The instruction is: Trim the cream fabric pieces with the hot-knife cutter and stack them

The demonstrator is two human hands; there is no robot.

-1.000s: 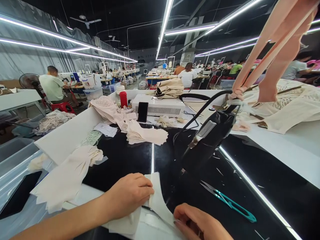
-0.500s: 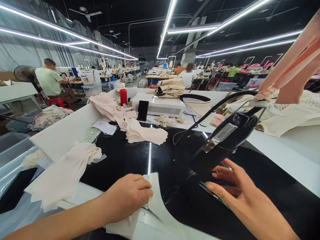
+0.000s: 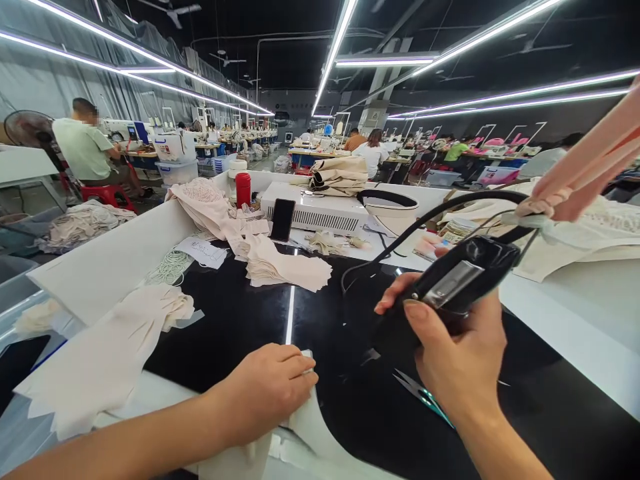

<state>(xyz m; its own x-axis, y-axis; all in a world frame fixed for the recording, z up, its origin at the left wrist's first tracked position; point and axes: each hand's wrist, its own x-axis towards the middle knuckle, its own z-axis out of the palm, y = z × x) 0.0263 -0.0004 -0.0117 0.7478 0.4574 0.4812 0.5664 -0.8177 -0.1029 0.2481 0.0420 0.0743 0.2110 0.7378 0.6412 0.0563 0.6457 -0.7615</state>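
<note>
My right hand (image 3: 465,347) is wrapped around a black corded hand tool (image 3: 450,273) with a metal plate on its side. The tool hangs from pink fabric strips (image 3: 590,160) tied near its cable. Just below that hand, small scissors (image 3: 425,398) with teal handles lie on the black tabletop (image 3: 360,427). My left hand (image 3: 273,393) has its fingers curled together over a pale fabric piece (image 3: 303,420) at the table's front edge. The part of the fabric beneath the fingers is hidden.
Stacks of cream fabric pieces (image 3: 287,267) lie on the tabletop, with another stack (image 3: 110,353) to the left. Behind are a phone (image 3: 283,220), a white vented box (image 3: 325,217) and a red bottle (image 3: 243,190). A black cable (image 3: 425,217) arches across the right side.
My right hand, open beside the scissors before, has risen and closed around the black hand tool. The scissors now lie apart from it. My left hand stays on the fabric.
</note>
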